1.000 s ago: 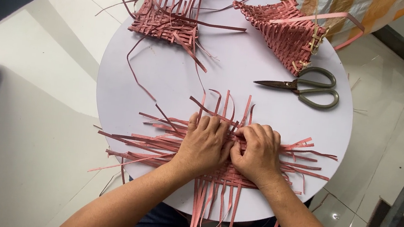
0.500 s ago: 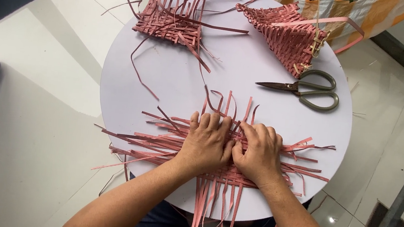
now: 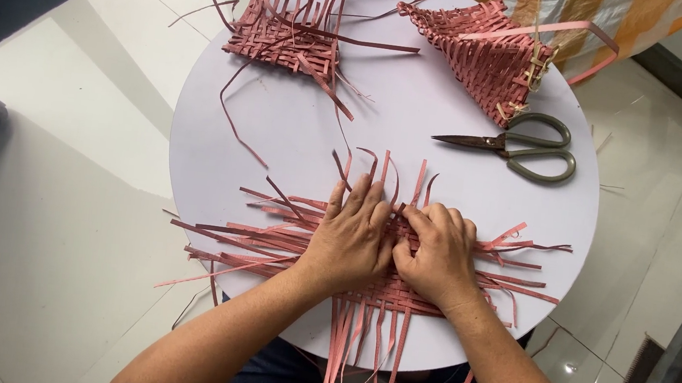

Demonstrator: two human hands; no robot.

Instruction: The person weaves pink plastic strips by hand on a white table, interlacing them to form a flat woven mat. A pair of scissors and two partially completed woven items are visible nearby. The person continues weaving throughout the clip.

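A flat woven mat of pink strips (image 3: pixel 398 292) lies at the near edge of the round white table (image 3: pixel 415 132), loose ends sticking out on all sides. My left hand (image 3: pixel 350 239) presses flat on the weave, fingers spread. Beside it, touching, my right hand (image 3: pixel 436 252) rests on the mat with its fingertips curled and pinching a strip near the middle. Most of the woven centre is hidden under both hands.
A second flat woven piece (image 3: pixel 285 38) lies at the far left of the table and a taller woven basket shape (image 3: pixel 491 51) at the far right. Grey-handled scissors (image 3: pixel 523 147) lie shut to the right. A striped bag (image 3: pixel 596 16) stands behind. Glossy tile floor surrounds.
Both hands stay on the mat; fingers have shifted slightly, the right fingertips curling onto a strip. The view has drifted a little.
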